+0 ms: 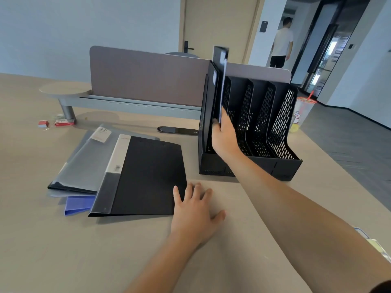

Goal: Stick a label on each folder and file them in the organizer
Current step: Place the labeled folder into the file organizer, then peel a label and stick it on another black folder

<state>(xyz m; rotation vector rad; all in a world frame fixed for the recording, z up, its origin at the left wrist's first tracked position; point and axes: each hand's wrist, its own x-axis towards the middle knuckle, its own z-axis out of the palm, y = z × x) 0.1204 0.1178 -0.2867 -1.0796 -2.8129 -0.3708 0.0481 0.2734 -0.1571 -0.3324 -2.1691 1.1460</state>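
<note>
Black organizer [249, 166]: plastic desk file rack sitting at about 2 o'clock on the desk, with perforated slanted dividers forming several upright slots; the right-hand slots are showing only their walls
Upright folder [221, 66]: dark, thin, standing on edge in the leftmost part of the organizer, its top sticking above the dividers; a pale label-like patch is showing near its top, blurred
Second filed folder [214, 85]: dark, standing just to the left of the upright folder, lower, with a small pale patch near its upper edge
Right hand [224, 138]: reaching to 1 o'clock, fingers closed around the lower front edge of the upright folder, thumb side pressing against it
Left hand [195, 210]: lying palm down on the desk at 6 o'clock, fingers spread fairly wide, fingertips touching the near right corner of the black folder, gripping nothing
Black folder [148, 178]: lying flat at 10 o'clock, matte black cover with a translucent grey spine strip carrying a barcode
Grey folder [84, 163]: translucent, lying underneath and to the left, bearing a white tag printed "20"
Blue folder [78, 205]: only a corner is peeking out beneath the pile
Desk [63, 250]: beige surface
</note>
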